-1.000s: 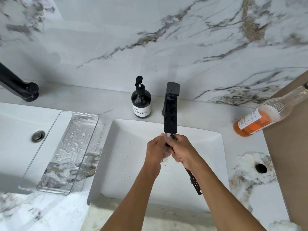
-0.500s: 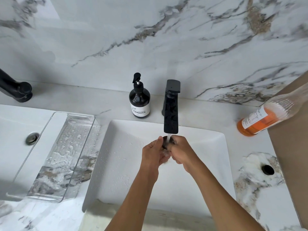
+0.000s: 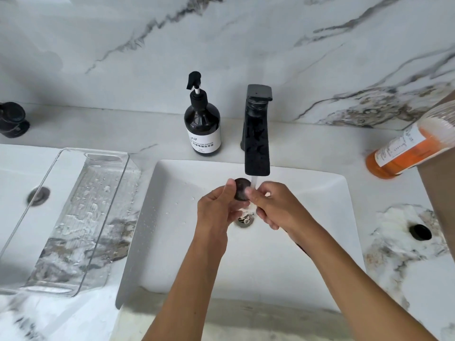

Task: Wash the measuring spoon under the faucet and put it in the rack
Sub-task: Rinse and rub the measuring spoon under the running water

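The black measuring spoon (image 3: 241, 189) shows its round bowl between my two hands, just left of the water stream under the black faucet (image 3: 257, 143). My left hand (image 3: 218, 207) cups the bowl with its thumb against the rim. My right hand (image 3: 275, 205) grips the handle, which runs hidden under my wrist. Water falls onto my right fingers over the white sink (image 3: 172, 217). The clear plastic rack (image 3: 73, 217) lies to the left, wet and with nothing in it.
A dark soap pump bottle (image 3: 202, 124) stands left of the faucet. An orange-filled bottle (image 3: 408, 148) lies tilted at the right. A second basin (image 3: 14, 193) with a drain lies far left, and a black hole (image 3: 420, 232) marks the counter at right.
The spoon's bowl has come out from between my hands and now shows to the left of the stream. My hands have parted slightly. The view has shifted a little.
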Motion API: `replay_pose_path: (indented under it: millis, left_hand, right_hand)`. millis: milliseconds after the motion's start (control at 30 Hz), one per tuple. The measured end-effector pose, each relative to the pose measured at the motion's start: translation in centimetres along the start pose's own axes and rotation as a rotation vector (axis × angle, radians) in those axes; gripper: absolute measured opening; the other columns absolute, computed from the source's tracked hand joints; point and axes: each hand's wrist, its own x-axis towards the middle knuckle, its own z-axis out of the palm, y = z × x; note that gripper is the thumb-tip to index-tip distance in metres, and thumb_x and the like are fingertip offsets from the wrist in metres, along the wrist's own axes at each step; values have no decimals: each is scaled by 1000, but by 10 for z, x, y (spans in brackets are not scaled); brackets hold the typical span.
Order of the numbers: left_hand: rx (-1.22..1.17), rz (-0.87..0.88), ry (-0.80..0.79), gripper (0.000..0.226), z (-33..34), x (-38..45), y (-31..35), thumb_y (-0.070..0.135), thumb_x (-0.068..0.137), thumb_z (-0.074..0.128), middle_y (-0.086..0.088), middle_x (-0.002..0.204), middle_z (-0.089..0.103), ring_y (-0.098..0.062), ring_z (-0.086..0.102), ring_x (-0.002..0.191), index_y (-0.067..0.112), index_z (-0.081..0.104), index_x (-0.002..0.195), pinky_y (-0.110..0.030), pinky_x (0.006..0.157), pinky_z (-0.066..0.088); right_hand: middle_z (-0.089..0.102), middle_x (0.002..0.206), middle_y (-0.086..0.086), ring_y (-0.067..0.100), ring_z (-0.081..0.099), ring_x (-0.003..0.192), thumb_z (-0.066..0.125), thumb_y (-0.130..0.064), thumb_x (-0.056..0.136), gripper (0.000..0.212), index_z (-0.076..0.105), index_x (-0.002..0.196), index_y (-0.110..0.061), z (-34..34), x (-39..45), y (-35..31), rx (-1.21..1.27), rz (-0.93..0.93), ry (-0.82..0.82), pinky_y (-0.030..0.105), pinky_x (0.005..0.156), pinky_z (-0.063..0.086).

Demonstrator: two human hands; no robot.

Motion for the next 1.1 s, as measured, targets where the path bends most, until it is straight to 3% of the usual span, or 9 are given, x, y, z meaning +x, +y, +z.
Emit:
replay_pose_path:
  millis: [67, 167, 300, 467, 567, 700, 867, 1000, 1100]
  left_hand:
    - [-33, -23, -5, 33, 0, 1, -4, 38, 96, 61, -15, 95, 77, -20, 70, 77, 10, 79, 99, -25, 64, 51]
    - [-127, -40, -2, 34, 0, 3, -5, 34, 98, 59, -18, 93, 76, -21, 70, 73, 4, 76, 97, -23, 57, 50]
    - [-195, -25, -14, 34, 1, 3, -7, 33, 98, 59, -14, 85, 75, -18, 68, 68, 3, 75, 94, -21, 56, 53]
    - [-329, -14, 22, 42, 3, 6, -4, 31, 100, 54, -24, 93, 68, -25, 64, 77, -8, 68, 105, -21, 63, 56]
    - [-361, -15, 6, 38, 8, 7, -2, 29, 100, 55, -16, 89, 72, -20, 71, 78, -6, 70, 103, -22, 69, 58]
    - [-398, 2, 42, 35, 6, 10, 2, 28, 99, 56, -6, 67, 71, -14, 70, 64, -3, 71, 93, -22, 67, 58]
    - [-390, -6, 20, 35, 6, 7, 4, 29, 99, 57, -10, 82, 76, -17, 73, 74, -3, 71, 99, -20, 68, 57]
    - [-419, -1, 41, 35, 3, 8, 9, 28, 99, 57, -11, 77, 75, -19, 72, 71, -4, 71, 95, -20, 67, 57]
    - [-396, -8, -14, 33, 6, 8, 10, 26, 100, 55, -11, 81, 76, -18, 73, 75, -3, 71, 98, -21, 69, 58]
  right_hand:
    - [51, 48, -4, 13, 38, 42, 57, -35, 98, 37, 53, 70, -12, -4, -1, 3, -9, -45, -37, 20, 40, 29]
    - [55, 51, -6, 9, 37, 42, 55, -18, 100, 30, 57, 72, -9, -9, -3, 3, 8, -95, -108, 17, 41, 29]
    - [53, 47, -2, 12, 37, 38, 59, -37, 98, 45, 58, 73, 1, -8, -1, 3, -46, -89, -67, 18, 38, 28]
    - [60, 54, 1, 15, 41, 43, 53, -24, 102, 36, 60, 76, -1, -13, 0, -1, 47, -123, -141, 22, 41, 30]
    - [55, 47, -1, 10, 41, 36, 58, -41, 97, 48, 61, 74, 1, -14, 3, -4, -132, -133, -53, 17, 38, 32]
    - [61, 53, -1, 9, 43, 41, 54, -21, 101, 32, 64, 81, 1, -21, 5, -10, -122, -165, -149, 19, 43, 33]
    - [55, 47, -3, 6, 44, 38, 57, -43, 97, 47, 60, 67, -7, -18, 8, -12, -166, -156, -72, 14, 40, 32]
    - [58, 59, 4, 9, 40, 42, 56, -28, 101, 37, 61, 69, -9, -24, 7, -15, -68, -150, -189, 18, 43, 32]
    - [50, 45, -7, 12, 37, 41, 56, -46, 97, 49, 60, 68, -7, -22, 10, -14, -120, -124, -112, 18, 40, 29]
